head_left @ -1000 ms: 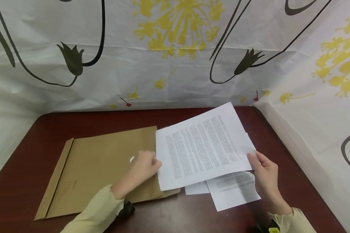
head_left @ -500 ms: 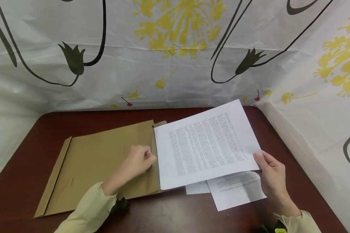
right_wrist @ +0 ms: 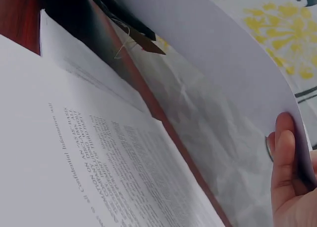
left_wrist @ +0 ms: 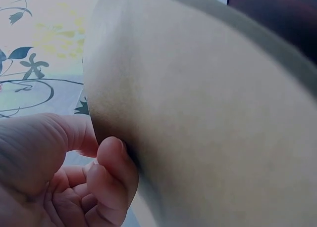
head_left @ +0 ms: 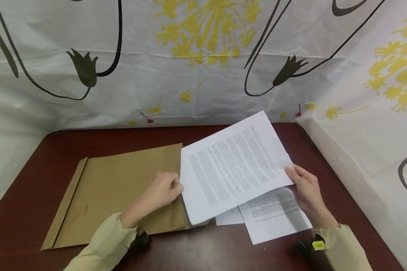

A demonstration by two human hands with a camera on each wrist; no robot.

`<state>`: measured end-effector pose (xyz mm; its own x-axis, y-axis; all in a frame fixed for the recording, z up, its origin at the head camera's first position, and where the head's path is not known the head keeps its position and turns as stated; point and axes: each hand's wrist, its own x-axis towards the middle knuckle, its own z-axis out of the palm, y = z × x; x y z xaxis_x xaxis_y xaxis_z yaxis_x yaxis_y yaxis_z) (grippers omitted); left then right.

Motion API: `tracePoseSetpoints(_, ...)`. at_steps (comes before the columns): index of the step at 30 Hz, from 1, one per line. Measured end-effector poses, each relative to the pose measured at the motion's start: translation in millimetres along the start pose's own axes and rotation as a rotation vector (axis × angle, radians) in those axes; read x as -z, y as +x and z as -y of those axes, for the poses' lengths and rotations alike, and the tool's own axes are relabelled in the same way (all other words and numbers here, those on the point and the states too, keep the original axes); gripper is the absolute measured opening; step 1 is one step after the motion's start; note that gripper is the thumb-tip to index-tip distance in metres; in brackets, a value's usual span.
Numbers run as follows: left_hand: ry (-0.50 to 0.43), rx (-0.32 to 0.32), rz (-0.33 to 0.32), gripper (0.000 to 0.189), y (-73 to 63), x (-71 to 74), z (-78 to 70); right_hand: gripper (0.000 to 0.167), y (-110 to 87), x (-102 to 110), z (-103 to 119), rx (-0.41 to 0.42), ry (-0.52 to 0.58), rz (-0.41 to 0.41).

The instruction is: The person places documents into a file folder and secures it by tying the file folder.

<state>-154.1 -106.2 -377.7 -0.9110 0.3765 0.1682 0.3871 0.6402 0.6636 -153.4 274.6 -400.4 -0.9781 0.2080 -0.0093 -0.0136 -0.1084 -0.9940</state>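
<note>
A large brown paper envelope lies on the left side of the table, its mouth facing right. My left hand pinches the upper layer at that mouth; in the left wrist view the brown paper bends up between thumb and curled finger. With thumb and fingers, my right hand grips the right edge of printed paper, held tilted above the table. Its left edge meets the envelope's mouth; whether any of it is inside, I cannot tell. The right wrist view shows the fingers against the raised paper's underside.
More printed sheets lie overlapping on the dark red table, beneath the raised paper. A white patterned cloth hangs along the back and both sides of the table.
The raised paper first moved right, then back left and tilted more steeply, its near left corner lower. My left hand drew slightly left, and the envelope's mouth parted.
</note>
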Motion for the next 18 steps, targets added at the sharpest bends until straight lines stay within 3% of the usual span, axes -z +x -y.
tracePoseSetpoints(5, 0.030, 0.001, 0.012, 0.022, -0.5, -3.3, -0.5, 0.016, 6.2, -12, -8, 0.006, 0.029, 0.020)
tracePoseSetpoints(11, 0.021, -0.007, 0.001, 0.021, -0.5, -5.4, 0.3, 0.014, -3.4, -23, -14, -0.026, 0.016, -0.032)
tracePoseSetpoints(16, 0.012, -0.012, 0.004, 0.022, -0.7, -5.0, 2.0, 0.049, -19.3, -33, -17, -0.065, -0.107, -0.062)
tracePoseSetpoints(18, 0.005, -0.012, 0.001, 0.023, -0.5, -5.0, 2.7, 0.053, -26.7, -37, -17, -0.090, -0.137, -0.045)
